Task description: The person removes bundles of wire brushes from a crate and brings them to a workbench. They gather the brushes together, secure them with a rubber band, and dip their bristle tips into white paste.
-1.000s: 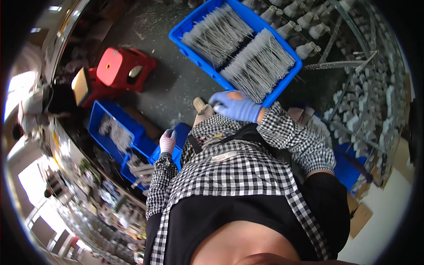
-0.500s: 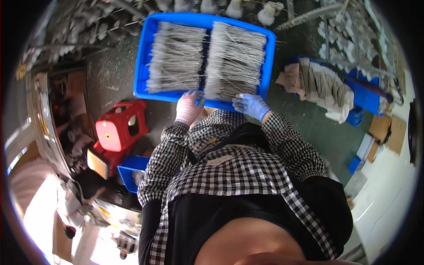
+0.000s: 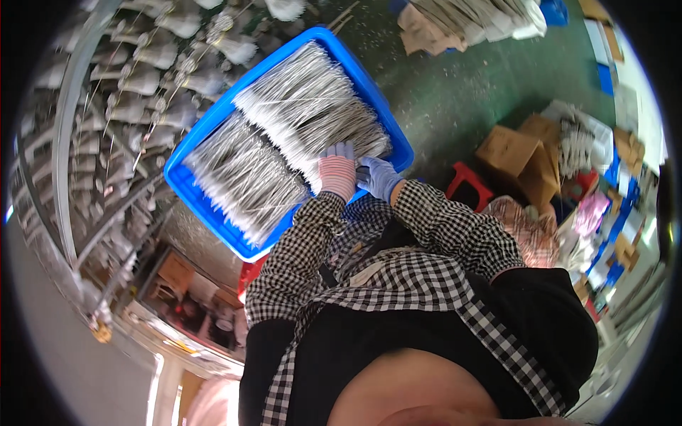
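A blue plastic tub (image 3: pixel 393 117) lies tilted in front of me. Inside are two dense rows of thin, pale, wire-like stems with white, bristly ends, the right row (image 3: pixel 320 92) and the left row (image 3: pixel 245 174). My left hand (image 3: pixel 337 172), in a pink-and-white striped glove with pale fingertips, lies on the near end of the right row, fingers stretched out. Close beside it is my right hand (image 3: pixel 381 177) in a light blue glove, at the tub's near corner, its fingers slightly bent and apart, touching the stems. Neither hand visibly holds a stem.
Racks hung with white tufted pieces (image 3: pixel 156 53) stand close on the left. A wrapped bundle of stems (image 3: pixel 472 21) lies beyond the tub on the right. Cardboard boxes (image 3: pixel 508 153) and a red stool (image 3: pixel 469 183) are at the right. A wooden cabinet (image 3: pixel 192 284) stands low left.
The view has swung round. The tub now lies slanted, further left and nearer the racks. My left hand has moved from the rim onto the stems, and my right hand has come close beside it.
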Demonstrator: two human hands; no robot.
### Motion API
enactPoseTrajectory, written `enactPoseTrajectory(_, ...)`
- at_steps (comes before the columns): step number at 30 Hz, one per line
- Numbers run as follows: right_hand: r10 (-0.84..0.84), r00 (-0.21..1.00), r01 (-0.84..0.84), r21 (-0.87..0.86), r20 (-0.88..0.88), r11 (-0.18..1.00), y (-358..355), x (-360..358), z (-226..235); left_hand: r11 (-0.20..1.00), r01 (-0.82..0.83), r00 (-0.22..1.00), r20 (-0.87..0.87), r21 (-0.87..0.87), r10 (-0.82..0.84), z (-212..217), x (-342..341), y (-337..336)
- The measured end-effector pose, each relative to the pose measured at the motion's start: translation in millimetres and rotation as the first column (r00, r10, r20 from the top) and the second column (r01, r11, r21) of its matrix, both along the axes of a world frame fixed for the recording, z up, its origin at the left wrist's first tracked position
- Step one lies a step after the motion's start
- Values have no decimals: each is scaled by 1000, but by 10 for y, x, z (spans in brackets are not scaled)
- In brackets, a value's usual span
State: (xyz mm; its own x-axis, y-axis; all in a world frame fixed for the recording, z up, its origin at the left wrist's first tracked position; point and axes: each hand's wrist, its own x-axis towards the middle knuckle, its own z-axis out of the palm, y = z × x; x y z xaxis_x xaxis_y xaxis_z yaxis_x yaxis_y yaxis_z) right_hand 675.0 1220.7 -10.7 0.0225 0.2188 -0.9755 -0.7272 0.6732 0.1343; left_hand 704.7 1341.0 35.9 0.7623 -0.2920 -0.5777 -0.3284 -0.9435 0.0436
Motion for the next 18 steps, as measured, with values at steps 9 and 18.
enactPoseTrajectory(9, 629, 586, -196, -664, 511, 722, -1897, -885, -1707, 981, 91, 990, 123, -173, -70, -1152, -199, -2159)
enactPoseTrajectory(18, 131, 909, 89, -492, 396, 866, -2239, -993, -1391, 967, 154, 988, 50, -205, -146, -1286, -369, -2385)
